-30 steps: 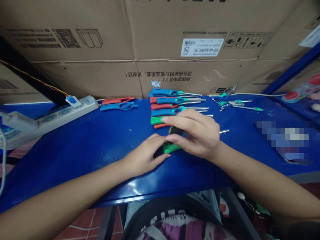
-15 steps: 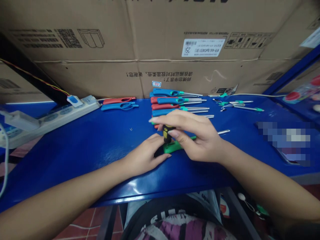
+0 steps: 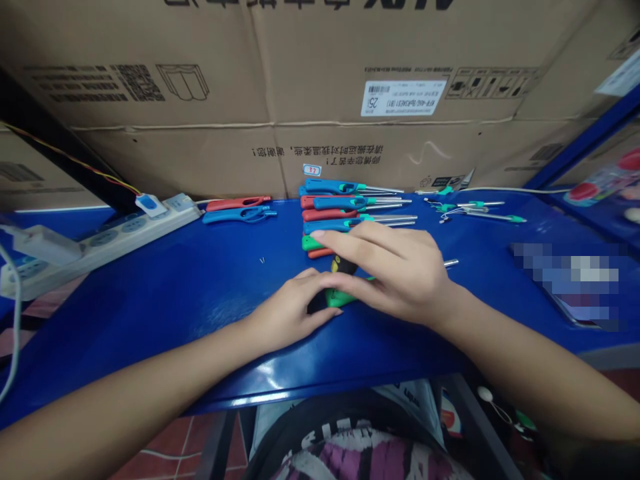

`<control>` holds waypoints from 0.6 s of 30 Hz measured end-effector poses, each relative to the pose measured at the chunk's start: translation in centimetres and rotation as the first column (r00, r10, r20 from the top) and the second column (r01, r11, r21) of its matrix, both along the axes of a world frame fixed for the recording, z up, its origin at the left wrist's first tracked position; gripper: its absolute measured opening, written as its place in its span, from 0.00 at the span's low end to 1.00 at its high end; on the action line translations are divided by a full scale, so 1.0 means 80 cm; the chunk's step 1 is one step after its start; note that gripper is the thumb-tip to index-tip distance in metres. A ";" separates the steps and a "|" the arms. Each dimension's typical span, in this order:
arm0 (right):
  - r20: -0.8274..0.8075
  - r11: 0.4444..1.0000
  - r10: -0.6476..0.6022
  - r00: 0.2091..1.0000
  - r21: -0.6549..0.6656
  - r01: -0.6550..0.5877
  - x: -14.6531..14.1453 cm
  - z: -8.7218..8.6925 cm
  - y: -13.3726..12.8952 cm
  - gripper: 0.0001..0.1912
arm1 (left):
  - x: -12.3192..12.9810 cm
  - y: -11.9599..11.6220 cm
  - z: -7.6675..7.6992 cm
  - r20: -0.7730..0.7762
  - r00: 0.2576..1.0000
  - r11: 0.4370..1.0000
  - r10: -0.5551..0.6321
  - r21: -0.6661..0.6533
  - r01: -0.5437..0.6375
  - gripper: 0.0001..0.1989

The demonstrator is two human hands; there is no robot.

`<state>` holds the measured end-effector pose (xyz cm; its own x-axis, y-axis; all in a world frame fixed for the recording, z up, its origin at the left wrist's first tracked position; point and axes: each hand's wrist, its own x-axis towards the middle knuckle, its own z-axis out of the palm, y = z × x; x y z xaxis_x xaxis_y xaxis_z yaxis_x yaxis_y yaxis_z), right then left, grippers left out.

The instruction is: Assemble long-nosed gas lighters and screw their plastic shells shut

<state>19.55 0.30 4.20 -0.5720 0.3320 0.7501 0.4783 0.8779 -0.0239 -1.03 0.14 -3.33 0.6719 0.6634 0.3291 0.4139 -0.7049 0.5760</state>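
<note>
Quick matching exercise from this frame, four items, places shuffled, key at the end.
1. black-and-yellow tool
2. nearest green handle
3. power strip
4. white barcode label

A. on the cardboard
B. against the left hand
C. left side of the blue table
D. in the right hand

Pairs: 1-D, 2-B, 3-C, 4-A

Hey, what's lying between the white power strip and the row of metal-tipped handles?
A red handle and a blue handle lie there, side by side on the blue tabletop, as the head view shows.
</note>
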 end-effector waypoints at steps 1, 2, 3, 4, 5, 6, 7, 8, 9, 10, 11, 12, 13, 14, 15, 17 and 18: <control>0.007 0.999 0.025 1.000 -0.044 -0.024 0.000 0.000 0.001 0.20 | 0.000 0.000 0.001 -0.004 1.000 1.000 0.001 -0.016 -0.001 0.14; -0.006 0.991 0.069 0.998 -0.112 -0.069 0.000 0.000 0.002 0.21 | 0.000 0.000 0.002 -0.008 1.000 1.000 0.000 -0.031 0.000 0.14; -0.037 0.976 0.115 0.993 -0.180 -0.120 0.000 -0.001 0.004 0.23 | 0.000 0.000 0.003 -0.011 1.000 0.999 -0.003 -0.044 0.002 0.15; -0.077 0.958 0.155 0.985 -0.231 -0.169 0.000 -0.001 0.006 0.23 | 0.000 -0.001 0.003 -0.015 1.000 0.999 -0.007 -0.049 0.007 0.16; -0.115 0.946 0.175 0.978 -0.255 -0.200 0.000 -0.002 0.008 0.21 | 0.000 -0.001 0.003 -0.016 1.000 0.999 -0.011 -0.046 0.010 0.17; -0.145 0.946 0.175 0.974 -0.248 -0.207 0.000 -0.002 0.009 0.17 | 0.000 -0.001 0.003 -0.016 1.000 0.999 -0.009 -0.036 0.008 0.17; -0.164 0.958 0.154 0.974 -0.216 -0.188 0.000 -0.003 0.011 0.14 | 0.000 -0.001 0.002 -0.014 1.000 1.000 -0.003 -0.022 0.003 0.18; -0.166 0.973 0.127 0.978 -0.173 -0.156 0.001 -0.003 0.011 0.12 | 0.000 0.000 0.002 -0.013 1.000 1.000 0.003 -0.008 -0.003 0.18; -0.154 0.983 0.107 0.982 -0.133 -0.128 0.001 -0.004 0.011 0.13 | 0.000 0.000 0.001 -0.012 1.000 1.000 0.008 0.001 -0.008 0.18; -0.130 0.987 0.104 0.986 -0.109 -0.119 0.001 -0.004 0.011 0.15 | 0.000 0.000 0.001 -0.013 1.000 1.000 0.010 0.003 -0.010 0.17; -0.104 0.985 0.124 0.987 -0.107 -0.135 0.002 -0.003 0.010 0.16 | -0.001 0.000 0.001 -0.012 1.000 1.000 0.009 -0.001 -0.009 0.17; -0.084 0.976 0.162 0.983 -0.131 -0.172 0.001 -0.003 0.009 0.17 | -0.001 0.000 0.001 -0.013 1.000 1.000 0.004 -0.010 -0.004 0.16; -0.077 0.963 0.201 0.976 -0.164 -0.212 0.001 -0.003 0.009 0.18 | -0.001 0.000 0.001 -0.014 1.000 1.000 0.000 -0.018 0.000 0.16; -0.083 0.953 0.226 0.970 -0.186 -0.238 0.000 -0.003 0.008 0.18 | -0.001 0.001 0.001 -0.016 1.000 1.000 -0.003 -0.026 0.003 0.15; -0.092 0.953 0.223 0.970 -0.189 -0.237 0.000 -0.004 0.008 0.16 | -0.001 0.000 0.001 -0.016 1.000 1.000 -0.005 -0.030 0.004 0.15; -0.093 0.979 0.155 0.984 -0.119 -0.165 -0.001 -0.006 0.008 0.12 | 0.000 -0.001 0.001 -0.019 1.000 1.000 -0.002 -0.028 0.001 0.13; -0.086 0.991 0.114 0.990 -0.066 -0.120 0.000 -0.007 0.008 0.13 | 0.001 -0.002 0.001 -0.020 1.000 1.000 0.007 -0.024 -0.008 0.12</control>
<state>19.54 0.97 3.60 -0.5480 0.3205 0.7726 0.3659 0.9225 -0.1231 -0.93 -0.04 -3.21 0.6731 0.6762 0.2996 0.4307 -0.6877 0.5844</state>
